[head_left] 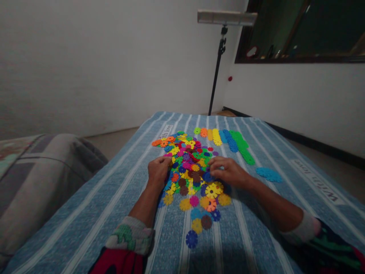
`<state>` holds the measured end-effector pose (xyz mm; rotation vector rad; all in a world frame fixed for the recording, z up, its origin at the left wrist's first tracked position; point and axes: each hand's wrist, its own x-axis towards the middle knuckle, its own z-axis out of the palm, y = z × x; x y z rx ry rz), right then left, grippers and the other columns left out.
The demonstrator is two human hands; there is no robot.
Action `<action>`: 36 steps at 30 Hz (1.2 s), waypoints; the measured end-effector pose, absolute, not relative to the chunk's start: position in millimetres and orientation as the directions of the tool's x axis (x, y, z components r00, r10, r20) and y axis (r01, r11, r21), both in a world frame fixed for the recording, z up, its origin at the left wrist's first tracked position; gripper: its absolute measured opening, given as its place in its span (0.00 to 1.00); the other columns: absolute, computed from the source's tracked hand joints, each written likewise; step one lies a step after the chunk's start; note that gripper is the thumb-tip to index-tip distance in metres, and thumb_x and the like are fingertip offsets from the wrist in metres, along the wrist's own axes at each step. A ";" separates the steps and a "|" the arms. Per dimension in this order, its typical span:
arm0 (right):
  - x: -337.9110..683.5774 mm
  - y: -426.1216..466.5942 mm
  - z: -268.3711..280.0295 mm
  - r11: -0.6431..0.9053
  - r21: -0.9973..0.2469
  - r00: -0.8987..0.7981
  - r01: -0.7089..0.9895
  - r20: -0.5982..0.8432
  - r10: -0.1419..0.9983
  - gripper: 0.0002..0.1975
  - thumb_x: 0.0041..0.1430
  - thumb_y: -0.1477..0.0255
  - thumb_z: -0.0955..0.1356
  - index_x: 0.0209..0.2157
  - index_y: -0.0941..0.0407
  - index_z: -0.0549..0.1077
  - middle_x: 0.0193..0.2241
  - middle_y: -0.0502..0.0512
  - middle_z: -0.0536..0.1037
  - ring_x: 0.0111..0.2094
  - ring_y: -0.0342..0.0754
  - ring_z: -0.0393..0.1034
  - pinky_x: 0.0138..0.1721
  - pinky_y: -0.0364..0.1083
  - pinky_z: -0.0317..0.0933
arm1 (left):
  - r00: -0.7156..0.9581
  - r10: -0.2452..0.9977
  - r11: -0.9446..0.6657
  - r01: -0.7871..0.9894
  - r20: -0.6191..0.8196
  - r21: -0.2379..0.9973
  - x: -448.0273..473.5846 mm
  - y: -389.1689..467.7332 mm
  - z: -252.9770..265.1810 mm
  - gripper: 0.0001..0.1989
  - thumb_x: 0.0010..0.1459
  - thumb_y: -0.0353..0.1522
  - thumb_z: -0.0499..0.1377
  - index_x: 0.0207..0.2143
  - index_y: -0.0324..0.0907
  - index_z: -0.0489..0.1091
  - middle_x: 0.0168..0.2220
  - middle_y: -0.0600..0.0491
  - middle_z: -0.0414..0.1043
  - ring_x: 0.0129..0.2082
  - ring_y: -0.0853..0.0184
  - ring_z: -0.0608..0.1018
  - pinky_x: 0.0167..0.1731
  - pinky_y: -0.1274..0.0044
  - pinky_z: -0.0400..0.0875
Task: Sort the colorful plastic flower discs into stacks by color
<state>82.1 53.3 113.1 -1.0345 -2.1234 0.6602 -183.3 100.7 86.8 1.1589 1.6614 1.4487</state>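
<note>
A heap of flat, notched plastic discs [186, 155] in many colours lies on the striped cloth. At its left edge, my left hand [158, 171] is closed, thumb and index finger pinched together against the discs. Whatever sits in that pinch is too small to make out. My right hand [229, 172] touches the right edge of the heap, fingers bent inward and tips together among the discs; what they grip is hidden. Between the hands and nearer to me lie a yellow disc [213, 190], a brown disc [206, 222] and a dark blue disc [191, 239].
Behind my right hand, discs lie in rows by colour, including a green row [242, 146], a blue row [229, 140] and a yellow row [216, 137]. Light blue discs [268, 174] lie farther right. A lamp stand [217, 72] rises beyond the table; a grey-covered seat [54, 182] is left.
</note>
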 end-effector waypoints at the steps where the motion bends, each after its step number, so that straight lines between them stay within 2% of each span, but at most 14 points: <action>1: 99.4 67.8 115.4 0.517 -0.667 -0.376 0.537 0.360 0.854 0.06 0.53 0.75 0.69 0.25 0.55 0.78 0.38 0.56 0.80 0.43 0.51 0.75 0.49 0.51 0.66 | -0.409 0.909 0.003 0.206 0.083 0.978 -183.3 100.6 87.0 0.11 0.39 0.39 0.63 0.21 0.40 0.77 0.21 0.54 0.73 0.28 0.64 0.73 0.29 0.75 0.65; 4: 151.7 107.8 119.2 0.343 -0.594 -0.159 0.727 0.341 0.927 0.06 0.50 0.75 0.70 0.22 0.54 0.78 0.32 0.55 0.81 0.41 0.53 0.75 0.49 0.52 0.66 | -0.413 0.907 0.002 0.216 0.089 0.976 -183.4 100.9 87.2 0.11 0.39 0.40 0.63 0.21 0.40 0.78 0.21 0.54 0.73 0.28 0.64 0.73 0.29 0.75 0.65; 7: 192.5 134.3 119.0 0.167 -0.520 0.013 0.837 0.326 0.945 0.06 0.50 0.74 0.70 0.22 0.55 0.79 0.32 0.57 0.81 0.40 0.56 0.75 0.50 0.54 0.66 | -0.414 0.907 0.014 0.219 0.080 0.976 -183.5 101.2 87.5 0.11 0.39 0.39 0.63 0.20 0.40 0.77 0.20 0.54 0.73 0.27 0.64 0.73 0.28 0.75 0.66; 10: 213.7 147.6 115.9 0.079 -0.471 0.083 0.879 0.313 0.946 0.07 0.50 0.73 0.69 0.23 0.56 0.80 0.33 0.59 0.82 0.41 0.57 0.76 0.49 0.54 0.66 | -0.414 0.907 0.017 0.217 0.076 0.976 -183.6 101.4 88.0 0.10 0.38 0.39 0.64 0.20 0.41 0.77 0.21 0.53 0.74 0.28 0.63 0.74 0.29 0.74 0.67; 14: 218.3 156.9 109.2 0.034 -0.429 0.096 0.902 0.277 0.956 0.07 0.50 0.73 0.69 0.26 0.58 0.82 0.34 0.60 0.83 0.41 0.57 0.77 0.48 0.52 0.67 | -0.424 0.901 0.016 0.231 0.086 0.973 -184.0 101.4 88.4 0.11 0.38 0.39 0.64 0.22 0.41 0.78 0.23 0.52 0.76 0.31 0.61 0.76 0.32 0.74 0.68; 18: 216.2 164.7 102.7 0.029 -0.421 0.086 0.907 0.251 0.964 0.07 0.50 0.73 0.70 0.27 0.57 0.83 0.32 0.57 0.83 0.40 0.56 0.77 0.45 0.49 0.67 | -0.416 0.905 0.016 0.242 0.089 0.970 -184.4 100.8 89.0 0.10 0.39 0.39 0.64 0.22 0.41 0.78 0.24 0.52 0.77 0.32 0.61 0.76 0.34 0.73 0.69; 22: 218.7 168.4 96.3 0.004 -0.347 0.086 0.938 0.242 0.966 0.07 0.50 0.73 0.70 0.27 0.55 0.83 0.31 0.56 0.83 0.39 0.54 0.77 0.43 0.46 0.66 | -0.416 0.905 0.013 0.228 0.085 0.974 -183.8 100.0 89.1 0.10 0.38 0.38 0.64 0.22 0.41 0.78 0.23 0.52 0.77 0.31 0.61 0.76 0.33 0.73 0.69; 25: 218.2 166.3 90.5 -0.011 -0.289 0.092 0.957 0.269 0.959 0.08 0.52 0.72 0.70 0.32 0.54 0.84 0.35 0.56 0.83 0.42 0.53 0.76 0.45 0.46 0.66 | -0.418 0.905 0.018 0.212 0.074 0.977 -182.8 99.8 88.6 0.11 0.38 0.38 0.64 0.22 0.40 0.78 0.23 0.53 0.76 0.30 0.62 0.76 0.32 0.74 0.68; 27: 213.3 163.8 86.6 0.045 -0.264 0.033 0.963 0.286 0.958 0.11 0.54 0.72 0.70 0.37 0.53 0.83 0.40 0.56 0.83 0.45 0.53 0.75 0.48 0.47 0.65 | -0.419 0.905 0.018 0.208 0.073 0.978 -182.5 100.3 87.9 0.11 0.38 0.38 0.64 0.22 0.40 0.78 0.24 0.52 0.77 0.31 0.62 0.76 0.33 0.74 0.69; 30: 199.9 161.4 82.1 0.220 -0.235 -0.150 0.947 0.282 0.948 0.12 0.58 0.71 0.69 0.42 0.54 0.82 0.45 0.60 0.80 0.49 0.54 0.72 0.52 0.48 0.61 | -0.415 0.907 0.019 0.210 0.071 0.977 -182.8 101.9 86.2 0.11 0.38 0.39 0.64 0.23 0.40 0.79 0.24 0.52 0.77 0.31 0.62 0.76 0.34 0.74 0.69; 33: 187.7 161.3 79.9 0.326 -0.207 -0.266 0.922 0.271 0.925 0.08 0.58 0.72 0.70 0.38 0.55 0.81 0.45 0.62 0.79 0.51 0.55 0.68 0.54 0.48 0.58 | -0.406 0.911 0.018 0.220 0.075 0.975 -183.2 103.2 84.9 0.12 0.39 0.39 0.64 0.23 0.40 0.79 0.24 0.52 0.77 0.31 0.62 0.76 0.35 0.73 0.68; 36: 183.9 161.5 79.2 0.330 -0.150 -0.290 0.932 0.239 0.927 0.06 0.59 0.74 0.69 0.33 0.55 0.81 0.41 0.61 0.78 0.49 0.54 0.67 0.53 0.48 0.57 | -0.401 0.914 0.026 0.219 0.066 0.975 -182.6 102.2 85.0 0.12 0.39 0.39 0.64 0.23 0.40 0.78 0.23 0.53 0.76 0.31 0.63 0.75 0.35 0.73 0.68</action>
